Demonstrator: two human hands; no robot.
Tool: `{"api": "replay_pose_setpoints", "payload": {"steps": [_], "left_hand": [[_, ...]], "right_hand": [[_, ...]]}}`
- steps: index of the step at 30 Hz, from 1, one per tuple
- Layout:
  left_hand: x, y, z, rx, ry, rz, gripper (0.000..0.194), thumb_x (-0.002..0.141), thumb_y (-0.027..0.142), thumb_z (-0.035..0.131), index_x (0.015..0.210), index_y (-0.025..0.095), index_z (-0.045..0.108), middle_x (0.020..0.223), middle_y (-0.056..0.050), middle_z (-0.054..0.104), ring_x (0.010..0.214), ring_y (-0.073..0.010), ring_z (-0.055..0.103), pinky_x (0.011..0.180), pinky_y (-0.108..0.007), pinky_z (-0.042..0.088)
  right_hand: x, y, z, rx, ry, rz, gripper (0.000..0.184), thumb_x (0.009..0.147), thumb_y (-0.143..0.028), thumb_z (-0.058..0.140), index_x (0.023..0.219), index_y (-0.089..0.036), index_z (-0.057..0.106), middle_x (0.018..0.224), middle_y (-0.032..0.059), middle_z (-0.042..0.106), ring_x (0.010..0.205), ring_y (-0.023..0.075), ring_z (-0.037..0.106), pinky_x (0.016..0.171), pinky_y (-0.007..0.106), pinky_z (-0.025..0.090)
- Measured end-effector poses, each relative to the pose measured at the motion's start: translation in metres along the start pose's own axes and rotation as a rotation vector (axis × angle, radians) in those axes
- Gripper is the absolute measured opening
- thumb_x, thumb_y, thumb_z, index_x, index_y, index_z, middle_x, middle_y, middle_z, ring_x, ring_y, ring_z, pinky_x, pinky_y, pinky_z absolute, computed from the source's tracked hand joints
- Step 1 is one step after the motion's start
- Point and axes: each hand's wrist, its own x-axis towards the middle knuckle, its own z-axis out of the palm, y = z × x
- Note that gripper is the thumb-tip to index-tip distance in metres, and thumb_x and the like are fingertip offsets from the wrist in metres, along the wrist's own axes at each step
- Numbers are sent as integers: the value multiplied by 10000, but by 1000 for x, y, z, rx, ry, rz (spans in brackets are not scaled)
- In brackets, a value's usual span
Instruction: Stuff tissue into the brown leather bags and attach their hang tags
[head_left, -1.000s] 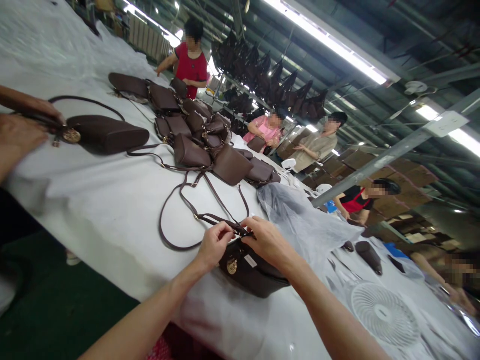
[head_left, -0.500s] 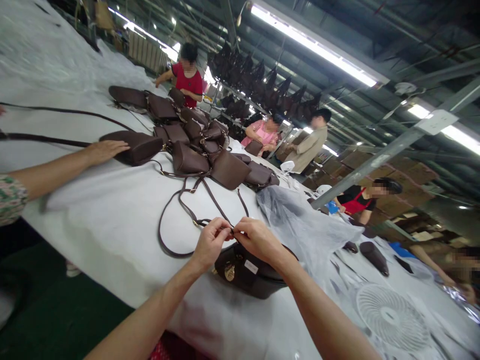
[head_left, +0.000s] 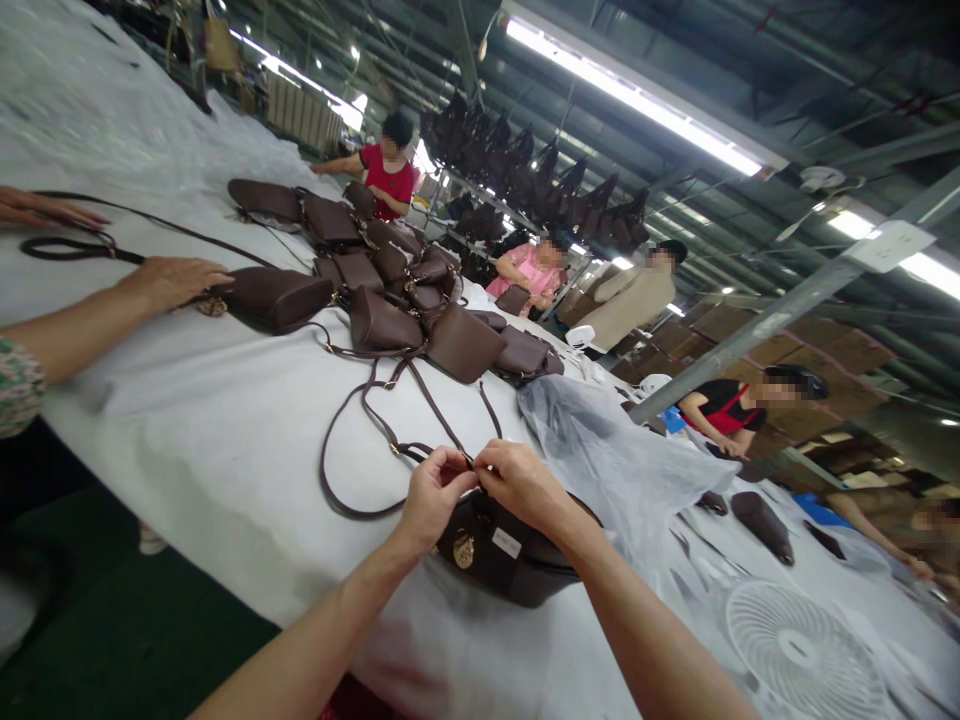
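A dark brown handbag (head_left: 540, 565) with a gold charm (head_left: 463, 549) and a small white label (head_left: 506, 542) lies on the white-covered table in front of me. My left hand (head_left: 433, 492) pinches the bag's strap at its near top edge. Right beside it, my right hand (head_left: 517, 478) is closed on the same strap, fingertips almost touching the left ones. The exact spot between the fingertips is hidden. From there the long thin strap (head_left: 324, 470) loops out over the table to the left.
Several brown bags (head_left: 386, 320) are heaped beyond my hands. At the left, a co-worker's hand (head_left: 169, 283) rests by another bag (head_left: 277, 298). Clear plastic sheeting (head_left: 600, 450) lies right of my bag, with a white fan (head_left: 806, 645) nearer. A metal pole (head_left: 757, 325) rises at the right.
My hands stay together on the strap, with only a slight finger shift. At the left, the co-worker's hand has moved back along the bag, exposing a gold charm, and another hand has come into view.
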Motion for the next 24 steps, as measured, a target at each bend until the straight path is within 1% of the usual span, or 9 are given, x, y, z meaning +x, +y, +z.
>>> {"api": "replay_pose_setpoints", "payload": {"steps": [3, 7, 11, 16, 18, 21, 23, 24], "left_hand": [[0, -3, 2, 35, 30, 9, 132, 741, 246, 688, 731, 166, 583, 715, 22, 589, 694, -125, 571, 695, -257, 493], [1, -1, 2, 19, 5, 12, 136, 745, 258, 685, 723, 162, 592, 712, 18, 585, 688, -126, 565, 682, -258, 504], [1, 2, 0, -33, -14, -27, 124, 717, 245, 699, 719, 154, 614, 705, 15, 599, 691, -125, 577, 701, -262, 520], [1, 6, -1, -78, 28, -79, 114, 686, 239, 708, 723, 161, 632, 672, 27, 608, 616, -103, 578, 631, -231, 508], [1, 7, -1, -99, 26, -99, 115, 669, 233, 714, 735, 163, 650, 691, 24, 625, 610, -101, 586, 627, -230, 511], [2, 8, -3, -132, 24, -123, 122, 633, 213, 728, 730, 161, 675, 738, 9, 661, 631, -107, 605, 645, -239, 524], [2, 9, -3, -138, 34, -133, 119, 616, 199, 734, 715, 159, 682, 716, 7, 665, 621, -111, 607, 636, -241, 524], [3, 9, -3, -138, 40, -134, 114, 611, 192, 734, 707, 158, 683, 698, 8, 663, 617, -113, 608, 633, -242, 524]], "right_hand": [[-1, 0, -1, 11, 3, 7, 180, 827, -82, 583, 737, -155, 721, 738, 36, 655, 696, 127, 574, 639, 219, 370], [-1, -2, -2, 29, 7, 26, 185, 820, -78, 583, 747, -161, 731, 727, 33, 662, 690, 127, 584, 647, 217, 380], [0, -3, -3, 20, 16, 41, 175, 801, -63, 594, 744, -155, 731, 722, 36, 667, 679, 127, 585, 640, 218, 382], [-3, -3, -8, 119, -26, 24, 188, 851, -102, 581, 797, -173, 746, 698, 15, 667, 645, 108, 589, 635, 203, 391], [-2, -3, -9, 130, -46, 32, 193, 847, -104, 579, 800, -180, 750, 707, 14, 677, 641, 107, 593, 630, 201, 392], [2, -6, -10, 114, -77, 65, 205, 834, -102, 569, 757, -172, 744, 662, 13, 676, 634, 116, 598, 636, 211, 394], [4, -8, -12, 140, -99, 101, 194, 824, -107, 565, 775, -171, 741, 636, 8, 675, 633, 121, 606, 636, 214, 400], [5, -8, -13, 171, -115, 122, 178, 812, -111, 573, 808, -174, 740, 655, 6, 687, 637, 121, 610, 629, 211, 403]]}}
